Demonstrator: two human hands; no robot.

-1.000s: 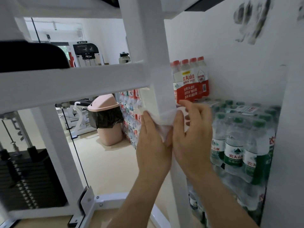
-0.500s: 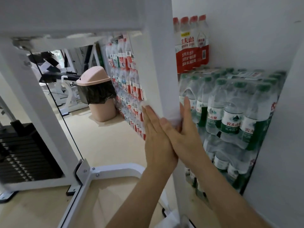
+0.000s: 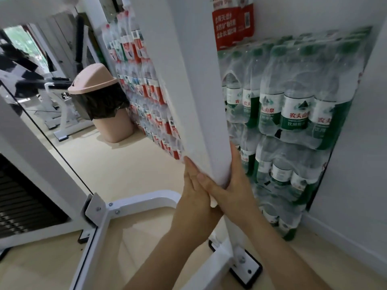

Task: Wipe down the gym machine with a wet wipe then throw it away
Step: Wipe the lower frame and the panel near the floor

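Observation:
The gym machine's white upright post [image 3: 188, 80] runs down the middle of the view. My left hand [image 3: 193, 193] lies flat against its left face, fingers straight and pointing up. My right hand [image 3: 235, 185] presses on the post's right side, its thumb lying across the front edge over my left fingers. Only a small white corner of the wet wipe [image 3: 213, 203] shows, squeezed between my palms and the post; the remainder is hidden under my hands. A pink swing-lid bin [image 3: 114, 124] with a black liner stands on the floor at the left rear.
Shrink-wrapped packs of green-label water bottles [image 3: 293, 114] are stacked against the wall right of the post, red-label packs [image 3: 155, 91] behind it. The white base bar [image 3: 138, 203] and bolted foot plate [image 3: 245, 266] lie below my hands. A black weight stack [image 3: 23, 206] is at the left.
Both hands have slid down the post with the wipe, from about mid-height to near its base. The view has tilted downward with them.

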